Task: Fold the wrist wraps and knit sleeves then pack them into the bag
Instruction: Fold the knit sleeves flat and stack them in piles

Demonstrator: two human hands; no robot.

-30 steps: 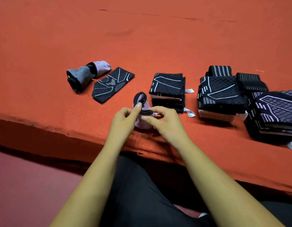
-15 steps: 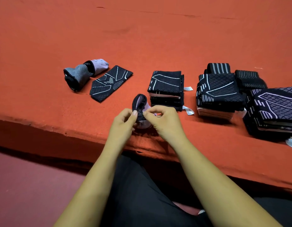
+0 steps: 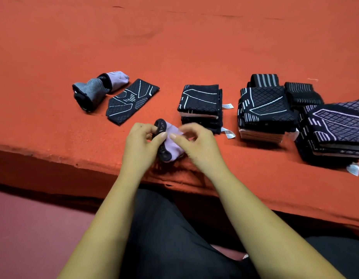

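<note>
The orange tabletop point(image 3: 194, 47) carries everything, and the grip works just above its near edge. To the right of the grip, from farthest to nearest, lie the big stack point(image 3: 335, 127) of folded black sleeves, the middle stack point(image 3: 265, 109) and the small stack point(image 3: 200, 101), which is just beside the right hand. Beyond the grip to the left lies a flat black sleeve point(image 3: 132, 101), not folded yet, and farther the same way a grey and lilac rolled bundle point(image 3: 94, 91). No bag is in view.

The lilac sleeve point(image 3: 171, 137) is between the two hands. Its long axis runs from the black cuff on the far side toward the person, a little tilted. The left hand point(image 3: 140, 143) is the nearer one. It is curled, and its thumb and forefinger pinch the dark cuff. The right hand point(image 3: 198, 143) is blurred. Its fingers are bent and one fingertip point(image 3: 172, 136) touches the lilac cloth, but I cannot tell if it pinches the cloth or only touches it.

I judge that the folding of this piece is in progress. The coming move depends on the right hand taking the cloth on its own side.
</note>
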